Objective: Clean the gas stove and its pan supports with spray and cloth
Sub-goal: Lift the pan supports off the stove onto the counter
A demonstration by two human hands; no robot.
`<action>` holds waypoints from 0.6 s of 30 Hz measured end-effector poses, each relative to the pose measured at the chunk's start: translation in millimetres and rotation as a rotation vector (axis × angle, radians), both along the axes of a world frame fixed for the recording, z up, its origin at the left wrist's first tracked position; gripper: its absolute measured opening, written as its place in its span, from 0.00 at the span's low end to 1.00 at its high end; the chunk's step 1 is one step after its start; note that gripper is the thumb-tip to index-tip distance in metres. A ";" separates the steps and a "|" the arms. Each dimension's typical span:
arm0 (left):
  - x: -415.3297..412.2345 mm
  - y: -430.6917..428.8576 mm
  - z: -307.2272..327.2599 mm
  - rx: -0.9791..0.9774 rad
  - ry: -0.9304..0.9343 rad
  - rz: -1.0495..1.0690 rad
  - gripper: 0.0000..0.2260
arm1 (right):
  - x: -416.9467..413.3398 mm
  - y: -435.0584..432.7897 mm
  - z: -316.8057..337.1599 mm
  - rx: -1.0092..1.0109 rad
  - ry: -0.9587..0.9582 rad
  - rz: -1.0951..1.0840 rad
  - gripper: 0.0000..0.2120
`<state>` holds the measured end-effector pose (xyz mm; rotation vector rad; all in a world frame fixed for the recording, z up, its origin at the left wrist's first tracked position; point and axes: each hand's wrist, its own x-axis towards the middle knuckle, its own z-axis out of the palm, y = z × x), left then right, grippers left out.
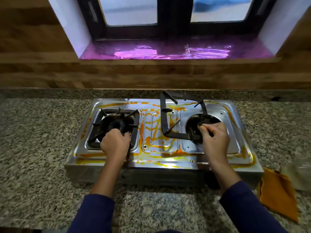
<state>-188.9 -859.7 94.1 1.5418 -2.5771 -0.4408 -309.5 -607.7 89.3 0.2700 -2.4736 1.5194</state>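
A two-burner steel gas stove (161,158) is set on a speckled granite tabletop (42,148) below a window, its top streaked with orange-yellow residue. The left pan support (134,121) is seated square over the left burner (116,126), and the left hand (116,143) is closed around its near edge. The right pan support (166,121) is lifted off its seat and tilted, shifted toward the stove's middle; its near corner is gripped by the curled fingers of the right hand (215,140) over the right burner opening (203,121). An orange cloth (279,195) is laid on the tabletop just right of the stove. A pale blurred object (299,177) beside it cannot be identified.
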 end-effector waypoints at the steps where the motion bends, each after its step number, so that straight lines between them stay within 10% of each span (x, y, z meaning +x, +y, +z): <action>1: 0.0 1.4 -0.1 0.002 0.007 0.009 0.20 | -0.8 -0.4 0.0 0.006 0.010 0.012 0.02; 18: 24.8 -39.0 54.5 -0.152 0.127 0.066 0.16 | 21.3 -59.0 -7.7 -0.061 0.007 0.179 0.03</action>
